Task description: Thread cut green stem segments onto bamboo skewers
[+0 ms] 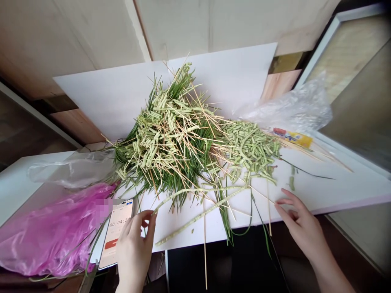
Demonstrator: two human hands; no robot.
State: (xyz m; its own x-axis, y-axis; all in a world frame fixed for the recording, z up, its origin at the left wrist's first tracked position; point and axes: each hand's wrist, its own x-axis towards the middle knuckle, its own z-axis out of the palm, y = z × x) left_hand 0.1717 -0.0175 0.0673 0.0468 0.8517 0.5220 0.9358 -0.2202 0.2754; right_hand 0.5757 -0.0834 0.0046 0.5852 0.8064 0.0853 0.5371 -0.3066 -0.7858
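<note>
We record a smartphone (pixel 114 230) at the left, its lit screen showing digits beginning 00:04. Just left of it we find a crumpled magenta plastic bag (pixel 55 230); behind that, a clear plastic bag (pixel 75 167). At the right we observe a crinkled transparent bag (pixel 295 106), a yellow-and-red packet (pixel 301 139) just before it. We note a white panel (pixel 113 106) upright at the rear.

An indoor room, perhaps a home. Vegetables (pixel 250 148) lie on a white table (pixel 324 194) before a far panelled wall (pixel 180 28).
</note>
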